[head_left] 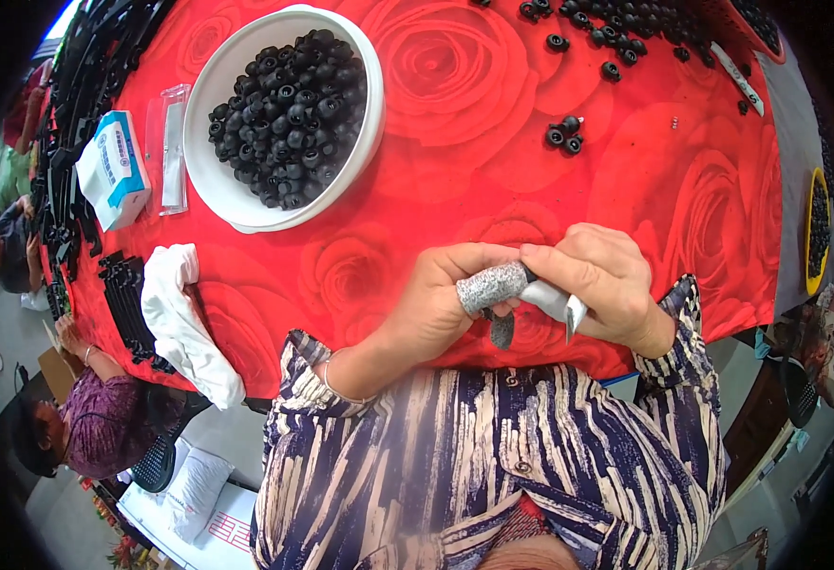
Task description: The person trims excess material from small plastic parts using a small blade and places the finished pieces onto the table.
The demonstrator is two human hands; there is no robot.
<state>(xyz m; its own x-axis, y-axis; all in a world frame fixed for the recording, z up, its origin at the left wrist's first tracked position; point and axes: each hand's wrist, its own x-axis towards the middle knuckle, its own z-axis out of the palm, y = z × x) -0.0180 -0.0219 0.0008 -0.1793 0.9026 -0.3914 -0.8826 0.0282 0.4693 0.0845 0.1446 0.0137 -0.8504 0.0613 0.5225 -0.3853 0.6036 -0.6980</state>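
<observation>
Two bare hands of mine meet over the near edge of the table (436, 204), which is spread with a red, rose-patterned cloth. My left hand (426, 299) has a speckled grey wrap (493, 288) around a finger, and its fingertips close together with those of my right hand (609, 280) on a small dark piece (530, 273), mostly hidden between them. A whitish strip with a silvery end (552, 302) shows under my right fingers; I cannot tell whether it is held or wound on a finger. Beyond my hands, to the left, stands a white bowl (206, 173) heaped with round black parts (289, 123). Beside it lie a clear plastic sleeve (175, 157) and a white and blue box (118, 169); nearer me, a crumpled white cloth (175, 309) rests next to short black strips (124, 304). Longer black strips (85, 104) pile along the left edge. Ahead of my right hand a small cluster of black parts (557, 138) sits apart from the loose ones scattered farther off (611, 71). On the left, a person in a purple top (108, 427) sits with one hand at the table's edge.
</observation>
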